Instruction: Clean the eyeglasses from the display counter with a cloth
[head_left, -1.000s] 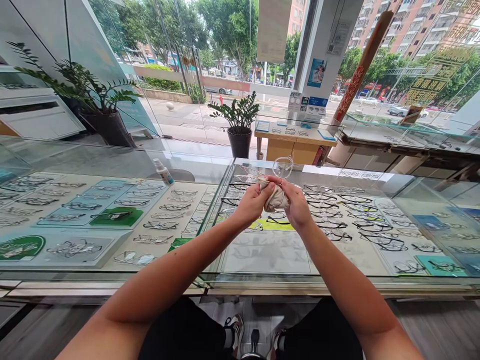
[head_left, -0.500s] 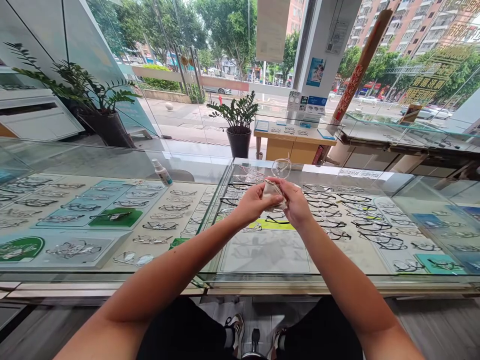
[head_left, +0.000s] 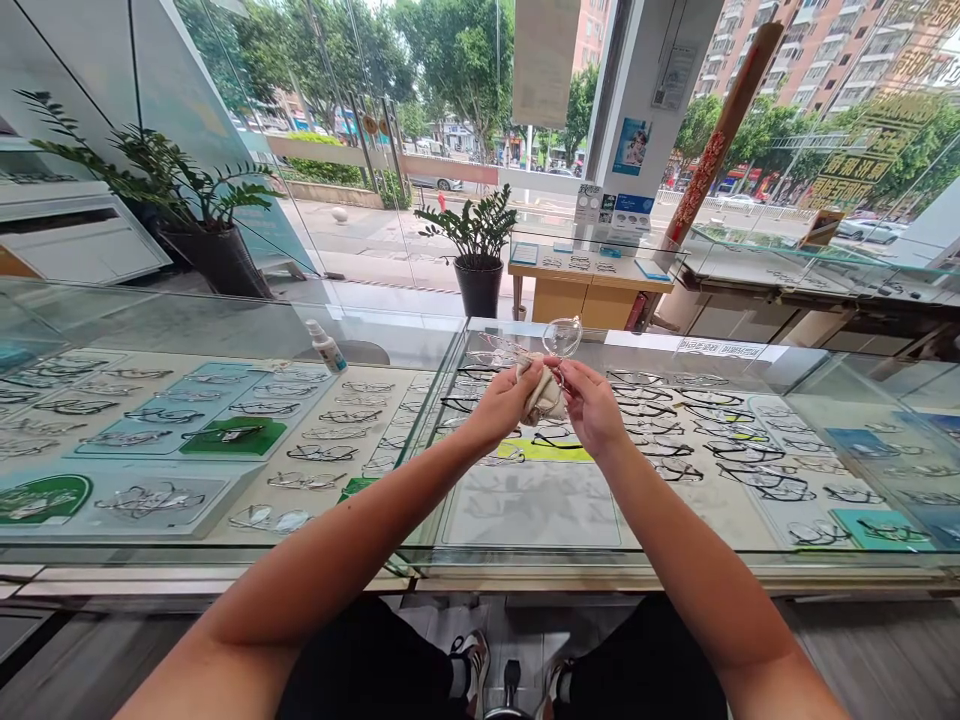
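Both hands are together above the glass display counter (head_left: pixel 525 515). My left hand (head_left: pixel 504 405) is closed around a crumpled beige cloth (head_left: pixel 546 398). Close beside it, my right hand (head_left: pixel 592 403) pinches the thin frame of a pair of glasses (head_left: pixel 562 337). One round clear lens sticks up beyond the fingers; the cloth and fingers hide the rest of the glasses. Under the glass, rows of eyeglasses (head_left: pixel 750 452) lie below and around my hands.
A white spray bottle (head_left: pixel 327 348) stands on the counter to the left. Beyond the counter are a potted plant (head_left: pixel 480 285) and a low wooden cabinet (head_left: pixel 589 300). Another glass counter (head_left: pixel 840 255) stands at the right.
My right hand has drawn slightly away from the cloth and its fingers now pinch the frame. The cloth hangs more from my left hand, and the visible lens has tilted.
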